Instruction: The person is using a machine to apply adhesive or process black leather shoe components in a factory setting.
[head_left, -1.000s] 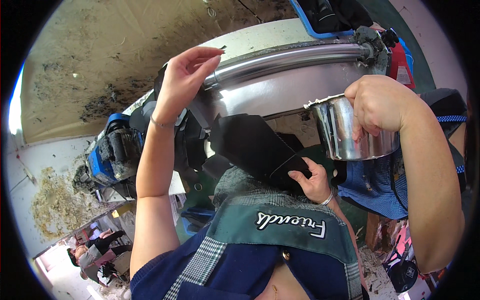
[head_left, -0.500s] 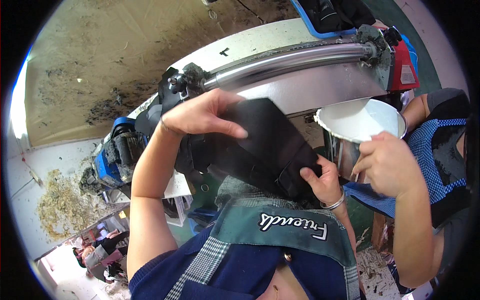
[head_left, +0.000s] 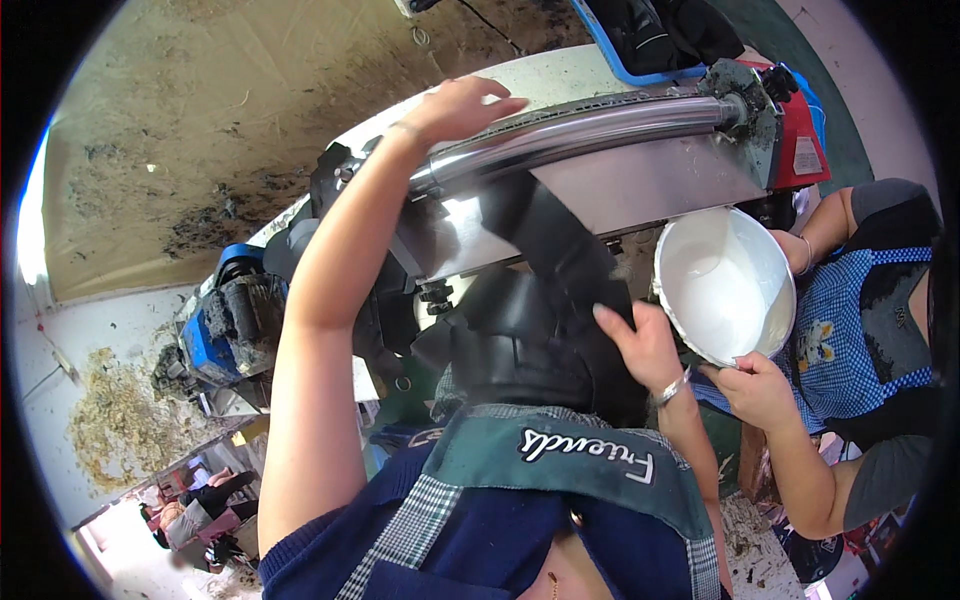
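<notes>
My left hand [head_left: 462, 110] is stretched out over the far side of a steel roller [head_left: 590, 135], near its left end, fingers extended and holding nothing. Several flat black sheet pieces [head_left: 520, 330] lie bunched against my apron, overlapping one another. One longer black strip [head_left: 555, 230] reaches from them onto the machine's steel plate [head_left: 640, 175], just short of the roller. At the right edge of the bunch, my right hand [head_left: 647, 350] grips the black pieces; its thumb shows and its other fingers are mostly hidden behind them.
To my right a co-worker holds a white-lined bucket [head_left: 715, 285] with both hands. A red machine housing [head_left: 800, 130] stands at the roller's right end. Behind it lies a blue tray [head_left: 640, 75] with black pieces. Another blue machine [head_left: 215, 330], caked with dark residue, is at left.
My left hand has let go of the black pieces and moved up past the roller. The black pieces have spread and shifted down toward me. The co-worker's bucket has tipped, showing more of its inside.
</notes>
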